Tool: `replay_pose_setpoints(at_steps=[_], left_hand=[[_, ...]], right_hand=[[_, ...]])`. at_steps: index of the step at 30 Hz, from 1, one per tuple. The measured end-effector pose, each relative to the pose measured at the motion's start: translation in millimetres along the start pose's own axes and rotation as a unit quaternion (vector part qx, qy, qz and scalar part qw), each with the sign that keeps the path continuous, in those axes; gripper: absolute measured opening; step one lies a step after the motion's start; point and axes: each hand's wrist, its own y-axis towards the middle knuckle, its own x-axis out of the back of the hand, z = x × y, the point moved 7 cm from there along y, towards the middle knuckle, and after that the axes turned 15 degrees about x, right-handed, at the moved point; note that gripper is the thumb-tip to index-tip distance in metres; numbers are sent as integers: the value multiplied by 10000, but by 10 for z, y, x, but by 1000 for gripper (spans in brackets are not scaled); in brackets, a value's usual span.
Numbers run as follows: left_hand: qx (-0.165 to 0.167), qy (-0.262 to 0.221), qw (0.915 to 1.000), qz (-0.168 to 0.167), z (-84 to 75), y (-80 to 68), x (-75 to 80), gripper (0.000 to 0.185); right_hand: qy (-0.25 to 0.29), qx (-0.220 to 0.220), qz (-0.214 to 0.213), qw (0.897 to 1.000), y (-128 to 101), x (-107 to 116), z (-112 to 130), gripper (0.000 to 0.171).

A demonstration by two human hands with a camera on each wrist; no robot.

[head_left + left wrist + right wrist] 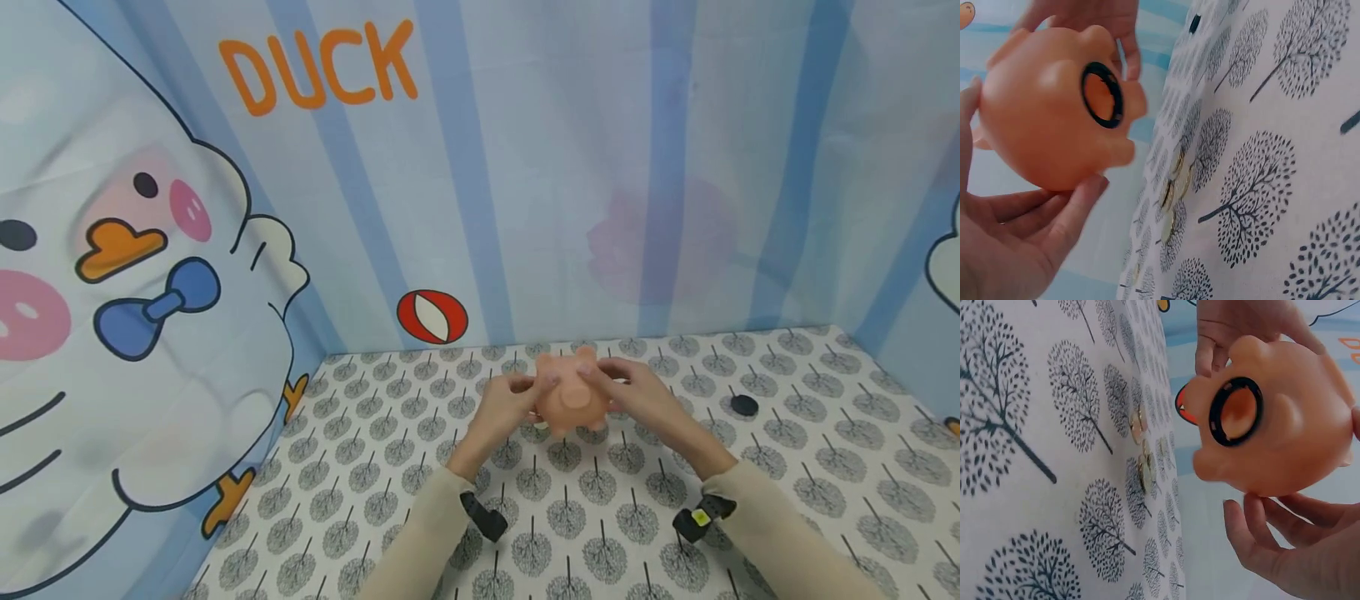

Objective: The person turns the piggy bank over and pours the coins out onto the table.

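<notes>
An orange-pink piggy bank [573, 402] is held up over the patterned cloth between both hands. My left hand [510, 402] grips its left side, thumb on top. On the opposite side my right hand [641, 390] holds it the same way. Both wrist views show its underside, where a round hole with a black rim [1103, 95] stands uncovered between the stubby feet. Below the piggy bank several coins [1143, 469] lie on the cloth, mostly hidden behind it in the head view. A round black plug [744, 406] lies to the right of my right hand.
White cloth [315, 517] with a grey tree print covers the table. Behind it hangs a blue-striped curtain [555, 167], and a duck-printed sheet [150, 333] closes off the left. Dark wrist straps [486, 518] sit over both pale sleeves.
</notes>
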Motion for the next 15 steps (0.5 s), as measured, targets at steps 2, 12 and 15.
replay_pose_setpoints(at_steps=[2, 12, 15], left_hand=[[119, -6, 9999, -47, 0, 15, -2, 66], [695, 198, 9974, -62, 50, 23, -14, 81], [768, 151, 9969, 39, 66, 16, -28, 81]], right_hand=[[-52, -168, 16, 9998, 13, -2, 14, 78], [-309, -709, 169, 9969, 28, -21, -33, 84], [-363, -743, 182, 9964, 12, -36, -43, 82]])
